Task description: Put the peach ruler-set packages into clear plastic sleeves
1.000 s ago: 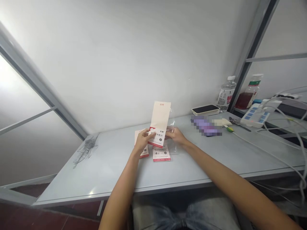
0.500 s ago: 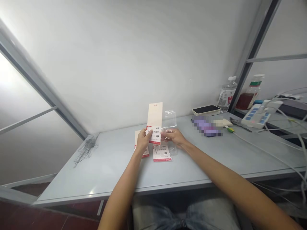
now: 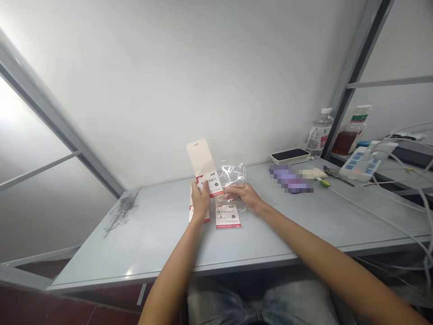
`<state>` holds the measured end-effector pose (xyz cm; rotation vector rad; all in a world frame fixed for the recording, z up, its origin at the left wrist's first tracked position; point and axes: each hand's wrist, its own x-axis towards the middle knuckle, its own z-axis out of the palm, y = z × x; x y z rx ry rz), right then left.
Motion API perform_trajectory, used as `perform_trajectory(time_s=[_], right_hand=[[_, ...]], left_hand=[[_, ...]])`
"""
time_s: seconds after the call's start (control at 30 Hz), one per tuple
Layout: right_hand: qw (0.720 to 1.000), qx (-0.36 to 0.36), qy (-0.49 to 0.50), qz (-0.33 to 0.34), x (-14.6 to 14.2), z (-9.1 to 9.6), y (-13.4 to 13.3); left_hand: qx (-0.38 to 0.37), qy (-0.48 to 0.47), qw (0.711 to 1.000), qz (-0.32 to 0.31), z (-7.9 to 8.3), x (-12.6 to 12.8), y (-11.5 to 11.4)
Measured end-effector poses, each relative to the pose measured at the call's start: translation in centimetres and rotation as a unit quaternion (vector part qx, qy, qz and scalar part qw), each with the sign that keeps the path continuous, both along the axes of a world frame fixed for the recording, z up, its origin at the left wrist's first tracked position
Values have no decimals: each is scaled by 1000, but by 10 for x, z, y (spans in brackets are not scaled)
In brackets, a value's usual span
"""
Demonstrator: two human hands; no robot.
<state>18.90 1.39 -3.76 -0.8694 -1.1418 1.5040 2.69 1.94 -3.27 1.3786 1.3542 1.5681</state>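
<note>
Two red-and-white packets (image 3: 228, 222) lie on the grey desk (image 3: 152, 243) just below my hands. My left hand (image 3: 202, 201) pinches a third packet (image 3: 214, 184), flap (image 3: 200, 157) raised; my right hand (image 3: 249, 196), beside it, grips one clear bag (image 3: 233, 171). Past both hands stands a pale wall (image 3: 203, 81).

Arms (image 3: 177, 262) angle inward, left fingers (image 3: 195, 190) curled upward, right fingers (image 3: 237, 190) pinching leftward

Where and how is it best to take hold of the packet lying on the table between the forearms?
Probably best to pinch the packet by its near red edge, coming from the front of the table. It lies flat, and this edge looks uncovered, while the clear bag in the right hand overlaps its far part in this view.
</note>
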Motion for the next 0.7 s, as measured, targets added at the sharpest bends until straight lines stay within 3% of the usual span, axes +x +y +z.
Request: perform_trajectory(time_s=[0.13,0.23,0.7], right_hand=[[1000,-3,14,-2,-2,-1,-1],[1000,0,25,-11,-3,-2,0],[989,-1,55,-134,7,2,9]], left_hand=[[22,41,997,62,1,4,-6],[25,67,996,57,1,7,-8],[-22,127,974,-188,1,7,-5]])
